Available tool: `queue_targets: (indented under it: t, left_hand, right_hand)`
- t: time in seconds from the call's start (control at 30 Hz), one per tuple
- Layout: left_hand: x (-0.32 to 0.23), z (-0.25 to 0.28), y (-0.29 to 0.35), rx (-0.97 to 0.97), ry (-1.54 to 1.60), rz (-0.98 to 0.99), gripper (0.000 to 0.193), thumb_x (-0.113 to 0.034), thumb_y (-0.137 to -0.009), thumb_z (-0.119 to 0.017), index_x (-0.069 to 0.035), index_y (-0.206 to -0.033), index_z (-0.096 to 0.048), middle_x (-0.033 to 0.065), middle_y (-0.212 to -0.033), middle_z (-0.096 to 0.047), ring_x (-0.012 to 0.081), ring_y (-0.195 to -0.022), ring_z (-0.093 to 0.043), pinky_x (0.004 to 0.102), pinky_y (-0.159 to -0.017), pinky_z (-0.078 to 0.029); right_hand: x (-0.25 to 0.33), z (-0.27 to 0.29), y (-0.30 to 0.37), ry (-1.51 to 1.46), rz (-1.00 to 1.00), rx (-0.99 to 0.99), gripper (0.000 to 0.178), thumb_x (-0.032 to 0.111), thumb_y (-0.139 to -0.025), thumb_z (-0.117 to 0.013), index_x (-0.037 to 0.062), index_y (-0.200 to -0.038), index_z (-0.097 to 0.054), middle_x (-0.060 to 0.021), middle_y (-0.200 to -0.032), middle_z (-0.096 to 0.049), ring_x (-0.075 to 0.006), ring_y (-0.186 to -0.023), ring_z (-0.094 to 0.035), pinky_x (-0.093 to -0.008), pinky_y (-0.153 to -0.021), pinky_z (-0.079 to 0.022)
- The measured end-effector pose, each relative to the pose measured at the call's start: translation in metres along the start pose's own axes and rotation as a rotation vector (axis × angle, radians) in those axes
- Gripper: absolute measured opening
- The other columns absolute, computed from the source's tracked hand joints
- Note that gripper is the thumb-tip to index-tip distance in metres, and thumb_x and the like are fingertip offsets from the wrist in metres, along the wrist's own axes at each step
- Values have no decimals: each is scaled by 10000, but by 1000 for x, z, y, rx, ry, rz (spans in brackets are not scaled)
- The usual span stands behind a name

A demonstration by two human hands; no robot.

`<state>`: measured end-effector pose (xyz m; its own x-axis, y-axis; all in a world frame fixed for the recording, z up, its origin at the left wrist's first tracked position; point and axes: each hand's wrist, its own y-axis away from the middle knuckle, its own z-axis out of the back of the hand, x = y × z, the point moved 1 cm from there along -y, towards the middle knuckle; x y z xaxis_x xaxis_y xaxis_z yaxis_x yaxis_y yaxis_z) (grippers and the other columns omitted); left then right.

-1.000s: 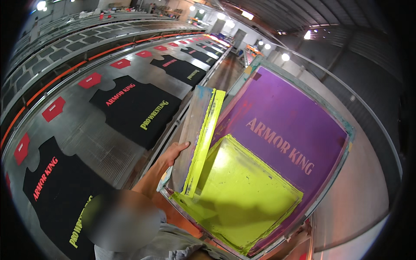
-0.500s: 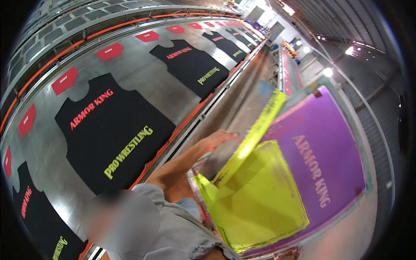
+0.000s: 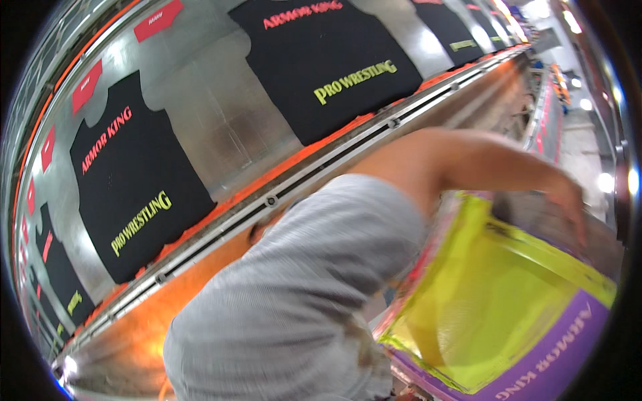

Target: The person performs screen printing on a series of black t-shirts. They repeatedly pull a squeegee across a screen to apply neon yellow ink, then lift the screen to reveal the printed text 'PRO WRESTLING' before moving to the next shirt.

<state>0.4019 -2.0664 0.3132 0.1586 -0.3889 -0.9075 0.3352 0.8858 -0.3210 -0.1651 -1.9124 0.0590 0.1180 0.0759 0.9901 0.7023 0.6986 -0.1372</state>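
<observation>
Of the two bare hands, the left (image 3: 567, 197) is seen at the right of the view, slightly blurred, at the end of an arm bent out of a short grey fabric sleeve (image 3: 301, 281). A long squeegee with a flat grey-brown wooden board (image 3: 535, 217) and a lime-yellow, ink-coated lower edge is gripped by it, the fingers being laid over the wood. The right hand cannot be made out; whether it is open or closed cannot be told.

Squeegee: located at the upper side of a rectangular printing screen with purple mesh (image 3: 560, 351), its long lower edge set along a broad pool of wet lime-yellow ink (image 3: 495, 301). Whether the mesh is touched by that edge cannot be told. Pale lettering is carried on the purple part, beyond the ink.

Long metallic grey surface (image 3: 214, 127): shown across the upper left, bordered on the near side by a silver metal rail with round dark fittings (image 3: 271, 200). Flat black sleeveless garment panels (image 3: 321, 53) are laid along it in a row, each of the nearer ones being printed with red lettering above and lime-yellow lettering below. Small red fabric pieces (image 3: 87, 87) are laid near the far edge. Orange-red material (image 3: 294, 158) is exposed between the panels and the rail
</observation>
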Motion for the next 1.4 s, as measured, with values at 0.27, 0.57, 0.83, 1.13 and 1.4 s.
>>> queue_targets:
  t: [0.27, 0.57, 0.83, 1.13, 1.4]
  left_hand:
    - [132, 108, -183, 90, -25, -34, 863, -578, -720, -791, -43, -1364, -583, 158, -1321, -621, 265, -1208, -580, 449, -1001, -469]
    - [263, 269, -445, 265, -37, 59, 804, -514, -775, -769, -58, -1401, -555, 136, -1290, -638, 240, -1146, -611, 403, -959, -496]
    - [461, 474, -660, 12, 64, 232, 755, -457, -823, -750, -71, -1433, -530, 116, -1262, -654, 219, -1091, -638, 363, -921, -520]
    - [599, 701, -829, -297, 489, 278, 610, -459, -811, -768, 15, -1188, -699, 94, -1013, -720, 146, -881, -671, 321, -795, -543]
    - [788, 874, -1036, -317, 409, 243, 621, -481, -811, -767, 45, -1136, -703, 107, -967, -717, 166, -852, -677, 339, -755, -555]
  right_hand:
    - [-10, -173, -128, -206, -66, -120, 414, 449, -931, -534, 90, -937, -740, -38, -801, -659, -163, -736, -590, -343, -717, -508]
    - [-1, -365, -195, -414, 35, -485, 380, 445, -902, -579, 100, -936, -733, -16, -759, -623, -139, -674, -537, -300, -644, -437]
    - [-25, -696, -375, -57, 104, -424, 438, 377, -968, -472, 57, -1180, -683, 85, -681, -378, -70, -545, -277, -235, -487, -166]
    - [45, -1051, -563, 59, 198, -373, 364, 388, -945, -587, 69, -1061, -720, 72, -619, -323, -60, -518, -284, -241, -466, -161]
    - [-16, -1364, -666, 69, 169, -369, 347, 379, -948, -608, 70, -1060, -717, 74, -606, -325, -55, -495, -282, -239, -443, -169]
